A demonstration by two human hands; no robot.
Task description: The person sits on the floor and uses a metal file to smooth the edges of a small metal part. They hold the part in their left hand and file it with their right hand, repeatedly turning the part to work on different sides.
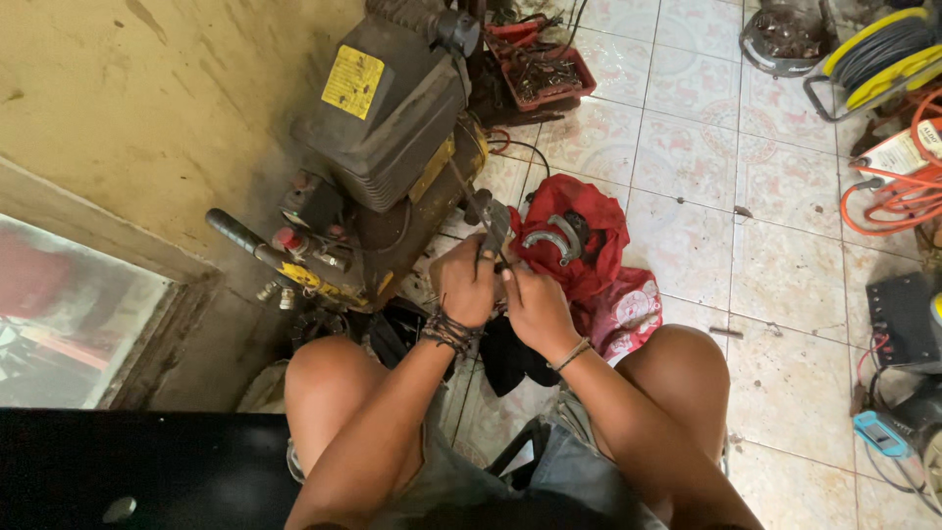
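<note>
left hand [466,285] grip clamped on pliers [494,228], held above the knees, just beside the yellow-black compressor [392,147]. right hand [535,309] fingers pinched together at a thin wire, touching left. red cloth [589,245] on tiled floor [785,245] behind.

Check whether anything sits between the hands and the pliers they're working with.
Nothing visible does. The left hand already grips the pliers, and the right hand sits right beside it, touching. The red cloth lies behind on the floor.

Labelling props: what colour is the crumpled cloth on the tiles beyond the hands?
Red, the crumpled cloth; head view.
</note>
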